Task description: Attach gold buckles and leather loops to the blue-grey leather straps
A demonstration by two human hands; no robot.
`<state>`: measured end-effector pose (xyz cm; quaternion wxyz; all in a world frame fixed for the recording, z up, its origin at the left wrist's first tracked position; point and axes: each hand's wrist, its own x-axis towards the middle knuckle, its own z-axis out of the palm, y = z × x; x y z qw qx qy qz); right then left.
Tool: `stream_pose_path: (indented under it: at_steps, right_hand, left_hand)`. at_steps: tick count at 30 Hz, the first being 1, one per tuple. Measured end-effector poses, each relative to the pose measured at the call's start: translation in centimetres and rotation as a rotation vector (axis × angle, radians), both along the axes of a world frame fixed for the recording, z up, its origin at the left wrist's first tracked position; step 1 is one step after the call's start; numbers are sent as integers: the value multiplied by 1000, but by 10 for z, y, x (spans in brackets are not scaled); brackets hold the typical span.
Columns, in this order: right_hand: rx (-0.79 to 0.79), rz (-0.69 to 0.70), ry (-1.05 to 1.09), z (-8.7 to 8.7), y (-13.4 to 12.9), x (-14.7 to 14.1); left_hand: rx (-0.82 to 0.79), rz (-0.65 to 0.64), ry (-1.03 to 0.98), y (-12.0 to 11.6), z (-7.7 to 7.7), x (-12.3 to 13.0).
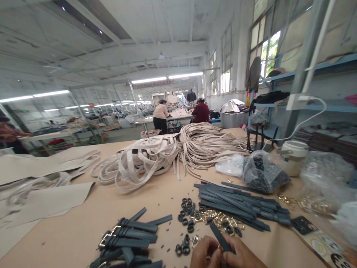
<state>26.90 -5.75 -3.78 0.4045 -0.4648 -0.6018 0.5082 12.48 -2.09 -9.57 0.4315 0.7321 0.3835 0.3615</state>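
Observation:
Low in the view, my right hand (pixel 243 254) is closed on a short dark blue-grey strap (pixel 219 237), which sticks up and leftward between my hands. My left hand (pixel 205 254) pinches at the strap's lower end; a small metal bit shows there, too hidden to name. Just beyond my hands lie gold buckles (pixel 216 217) and dark ring-shaped loops (pixel 186 206). A pile of dark flat straps (pixel 242 204) is spread to the right. On the left are stacked straps with buckles fitted (pixel 128 238).
A beige table (pixel 72 227) carries a bundle of cream cords (pixel 206 143), looped cream straps (pixel 147 160) and cream sheets (pixel 55 201). At the right are a plastic bag of dark pieces (pixel 260 171), a cream jug (pixel 295 158) and a white cable (pixel 301 124). Two people work farther back.

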Motion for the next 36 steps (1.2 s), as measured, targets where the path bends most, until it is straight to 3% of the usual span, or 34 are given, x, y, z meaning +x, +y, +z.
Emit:
stream_pose_path:
  at_steps: [5,7,12,17,23,26,31,36]
  right_hand:
    - [-98,-38,26,-12,-2,-1]
    - [-151,-43,71,-20,-2,-1]
    - [-136,4,159,-28,-3,-1]
    - [-107,-20,94,-22,-4,0]
    - [-137,-50,75,-14,-6,0]
    - [-176,-61,89,-16,-6,0]
    - [-261,-53,57,-18,-10,-1]
    - [-194,31,64,-8,-19,2]
  left_hand:
    - [-411,-107,-169,1,8,-2]
    - [-505,-140,-204,0,12,-4]
    - [-452,-76,-162,-7,16,-7]
    - [-520,-114,-162,-16,31,-7]
    - [-231,-44,-23,-18,44,-14]
    - [-168,-35,44,-17,50,-18]
    - [-142,-24,114,-16,69,-22]
    - [-194,-25,79,-15,84,-20]
